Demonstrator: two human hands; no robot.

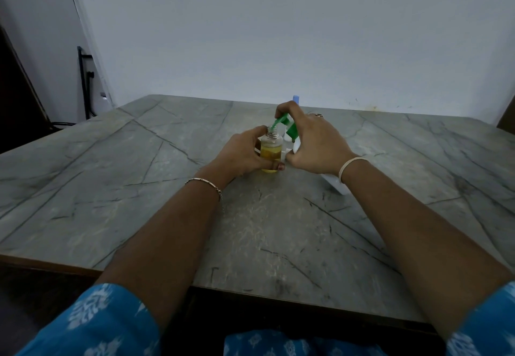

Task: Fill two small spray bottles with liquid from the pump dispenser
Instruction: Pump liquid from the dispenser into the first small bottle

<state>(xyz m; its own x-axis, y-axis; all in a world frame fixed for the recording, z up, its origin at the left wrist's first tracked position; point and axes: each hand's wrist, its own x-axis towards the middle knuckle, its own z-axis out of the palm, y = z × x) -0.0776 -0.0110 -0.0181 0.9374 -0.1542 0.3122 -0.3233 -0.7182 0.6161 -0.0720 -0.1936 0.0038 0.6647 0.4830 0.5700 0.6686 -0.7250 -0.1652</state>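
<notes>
The small spray bottle (271,149) stood uncapped on the table (111,174), toward its far middle, roughly two-thirds full of yellow liquid, its threaded neck bare. The left hand (242,155) was wrapped round the bottle's body, fingers curled to the front near its base. The right hand (315,144) gripped the pump dispenser (334,184), which leaned over toward the bottle, with the fingers curled over the green pump head (292,130) and the spout (278,121) meeting the bottle's mouth. Judgement: the bottle is clear, thin-walled plastic, light even when part filled, easily tipped and likely slick if liquid runs down it; it is best held low round the body, as here, leaving the neck free. The dispenser appears heavier and awkward while tilted, so the grip near its head matters. Something blue-topped (296,98) stood just behind the right hand; whether it was the second bottle could not be determined. Small white pieces lay beside the bottle's base, unidentified. The table surface was grey, marble-patterned, hard and smooth, with a brown edge. A plain pale wall (278,35) stood behind, and a dark opening lay at the left.
</notes>
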